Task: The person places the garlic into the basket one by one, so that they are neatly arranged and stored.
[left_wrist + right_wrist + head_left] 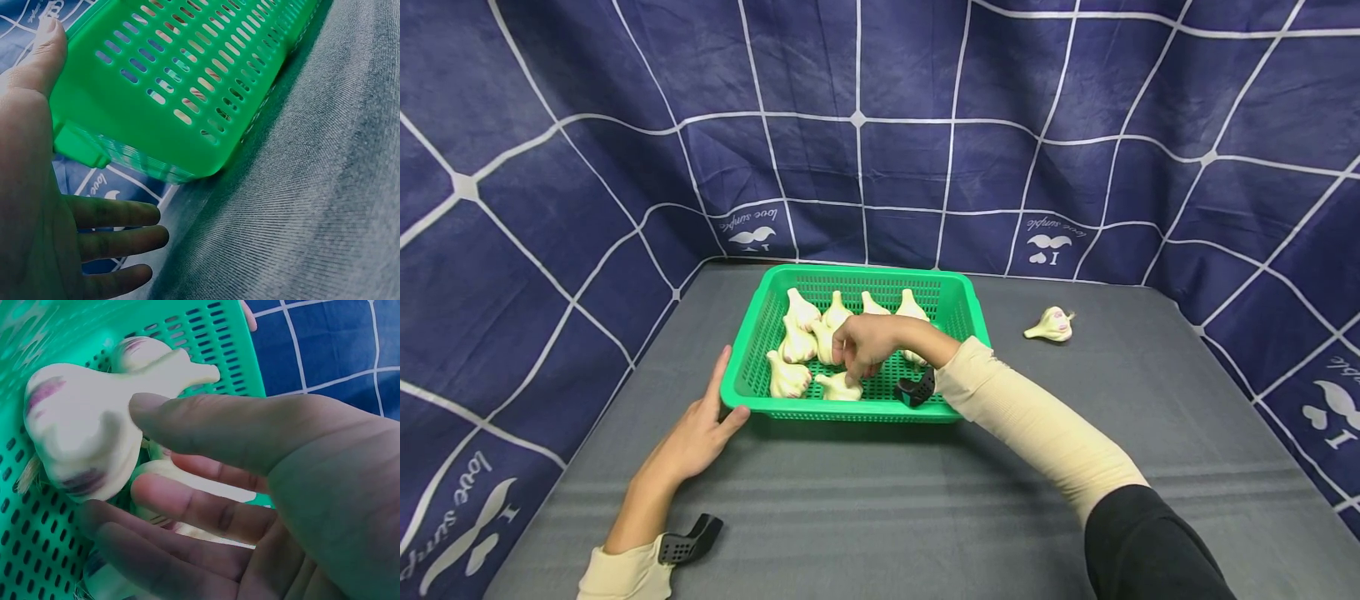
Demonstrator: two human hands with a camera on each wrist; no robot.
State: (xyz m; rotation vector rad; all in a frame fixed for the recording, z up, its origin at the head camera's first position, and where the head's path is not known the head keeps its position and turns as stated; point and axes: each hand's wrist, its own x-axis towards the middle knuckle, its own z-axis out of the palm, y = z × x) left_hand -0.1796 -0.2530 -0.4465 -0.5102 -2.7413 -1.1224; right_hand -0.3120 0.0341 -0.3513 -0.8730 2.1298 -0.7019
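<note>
Inside the green plastic basket (859, 407), my right hand (872, 340) reaches down over a garlic bulb (837, 389) at the front. In the right wrist view, the thumb tip overlaps the edge of that garlic bulb (78, 434); the fingers spread loosely below it, not closed round it. Several other garlic bulbs (789, 377) lie in the basket, some partly hidden by the hand. My left hand (694, 437) is at the basket's left front corner. Its thumb (47, 53) lies along the rim while the other fingers extend straight beside the outer wall.
One garlic bulb (1051, 325) lies on the grey tabletop (850, 508), to the right of the basket. A blue cloth (910, 158) with white lines hangs behind the table and along its sides. Black bands (691, 542) are worn at both wrists.
</note>
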